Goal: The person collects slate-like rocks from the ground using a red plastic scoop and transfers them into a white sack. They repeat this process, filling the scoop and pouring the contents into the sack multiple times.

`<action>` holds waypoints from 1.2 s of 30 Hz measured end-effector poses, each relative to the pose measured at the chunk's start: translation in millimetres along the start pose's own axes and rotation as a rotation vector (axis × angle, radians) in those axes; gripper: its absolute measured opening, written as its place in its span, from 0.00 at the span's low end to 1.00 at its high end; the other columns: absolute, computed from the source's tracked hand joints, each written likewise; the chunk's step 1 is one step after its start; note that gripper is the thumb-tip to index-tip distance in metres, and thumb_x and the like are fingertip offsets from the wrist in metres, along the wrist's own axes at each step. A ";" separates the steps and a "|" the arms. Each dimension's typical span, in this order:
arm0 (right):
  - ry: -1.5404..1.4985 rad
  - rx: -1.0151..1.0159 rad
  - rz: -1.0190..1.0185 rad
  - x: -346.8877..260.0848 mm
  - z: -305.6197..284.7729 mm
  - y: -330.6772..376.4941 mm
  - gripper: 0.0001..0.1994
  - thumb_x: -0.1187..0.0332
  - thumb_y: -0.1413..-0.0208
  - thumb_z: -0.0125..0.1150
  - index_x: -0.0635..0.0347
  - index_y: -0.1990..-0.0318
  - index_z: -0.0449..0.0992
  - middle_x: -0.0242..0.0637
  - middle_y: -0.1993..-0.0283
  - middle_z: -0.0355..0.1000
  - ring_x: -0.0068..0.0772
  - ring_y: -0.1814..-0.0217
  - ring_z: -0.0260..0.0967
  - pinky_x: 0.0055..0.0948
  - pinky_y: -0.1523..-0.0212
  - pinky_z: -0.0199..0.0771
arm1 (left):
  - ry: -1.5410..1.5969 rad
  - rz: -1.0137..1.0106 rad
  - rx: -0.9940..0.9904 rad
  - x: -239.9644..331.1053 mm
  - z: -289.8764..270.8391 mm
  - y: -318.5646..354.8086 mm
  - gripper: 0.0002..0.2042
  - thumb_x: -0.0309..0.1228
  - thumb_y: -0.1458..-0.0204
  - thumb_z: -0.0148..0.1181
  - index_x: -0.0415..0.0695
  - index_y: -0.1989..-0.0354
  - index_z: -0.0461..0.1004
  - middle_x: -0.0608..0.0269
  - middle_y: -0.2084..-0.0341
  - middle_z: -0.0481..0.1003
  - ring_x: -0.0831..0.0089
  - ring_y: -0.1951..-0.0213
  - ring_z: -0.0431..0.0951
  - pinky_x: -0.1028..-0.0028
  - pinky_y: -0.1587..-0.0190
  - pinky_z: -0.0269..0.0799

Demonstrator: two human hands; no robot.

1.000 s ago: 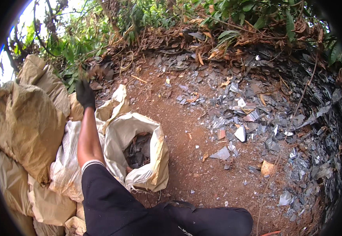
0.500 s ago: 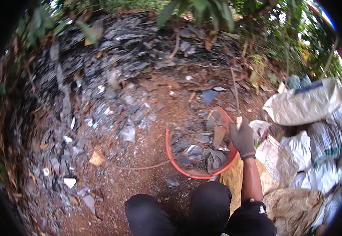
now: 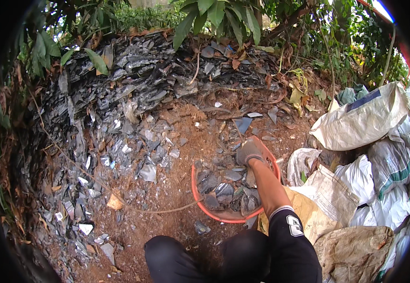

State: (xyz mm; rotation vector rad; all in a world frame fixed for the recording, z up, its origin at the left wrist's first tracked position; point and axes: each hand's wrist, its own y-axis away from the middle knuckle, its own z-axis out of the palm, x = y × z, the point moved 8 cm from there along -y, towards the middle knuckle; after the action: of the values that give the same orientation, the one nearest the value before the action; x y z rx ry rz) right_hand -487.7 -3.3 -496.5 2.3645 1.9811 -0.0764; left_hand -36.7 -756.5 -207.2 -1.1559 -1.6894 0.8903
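Note:
An orange-red plastic tub (image 3: 227,220) stands on the soil in front of my knees, holding several dark slate-like stone pieces (image 3: 224,192). My right hand (image 3: 250,151), in a grey-brown work glove, reaches into its far right part. The hand is rounded and closed, its fingertips turned down out of sight among the pieces. What it grips, if anything, is hidden. A rope (image 3: 160,211) runs from the tub's left rim across the ground. My left hand is out of view.
Broken grey stone flakes (image 3: 134,141) cover the ground at left, rising to a layered bank (image 3: 143,70) at the back under green leaves (image 3: 217,16). White and tan sacks (image 3: 363,120) are heaped close along the right. A loose slate piece (image 3: 201,228) lies before the tub.
My right hand has moved left from beside the tub's right rim, where a thin rod with a pale end stood at its fingers, into the tub. The view has shifted slightly.

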 end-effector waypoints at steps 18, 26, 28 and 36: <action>-0.879 -0.107 0.154 39.3 -58.9 179.8 0.16 0.62 0.45 0.54 0.67 0.60 0.76 0.45 0.73 0.75 0.37 0.72 0.75 0.37 0.72 0.72 | 1.493 -0.770 -0.582 405.8 287.1 156.6 0.25 0.19 0.43 0.59 0.36 0.37 0.60 0.65 0.59 0.73 0.82 0.62 0.72 0.80 0.60 0.70; 0.159 -0.214 -0.526 -15.7 -3.0 48.1 0.10 0.66 0.52 0.57 0.63 0.72 0.82 0.50 0.78 0.76 0.47 0.73 0.77 0.42 0.70 0.73 | 1.559 -0.812 -0.608 416.1 307.4 167.5 0.26 0.20 0.42 0.60 0.35 0.37 0.58 0.67 0.62 0.74 0.85 0.63 0.70 0.81 0.63 0.67; 0.042 -0.281 -0.350 -36.0 -28.1 88.3 0.08 0.69 0.53 0.58 0.62 0.73 0.82 0.55 0.76 0.75 0.53 0.68 0.78 0.42 0.66 0.73 | 1.557 -0.858 -0.607 411.7 304.6 175.4 0.26 0.20 0.42 0.60 0.34 0.37 0.58 0.66 0.62 0.74 0.85 0.63 0.71 0.81 0.61 0.68; -0.471 -0.036 -0.014 8.0 -23.8 210.6 0.18 0.67 0.46 0.56 0.66 0.49 0.73 0.62 0.59 0.76 0.63 0.51 0.75 0.49 0.50 0.72 | 1.510 -0.847 -0.696 410.7 285.9 167.9 0.27 0.19 0.43 0.59 0.34 0.36 0.57 0.64 0.59 0.72 0.83 0.61 0.72 0.80 0.57 0.70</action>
State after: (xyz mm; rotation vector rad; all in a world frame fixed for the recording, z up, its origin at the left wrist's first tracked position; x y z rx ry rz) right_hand -278.9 -30.5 -471.0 2.0624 1.7519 -0.5382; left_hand -323.9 -337.8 -351.5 -0.8786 -0.8848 -1.0112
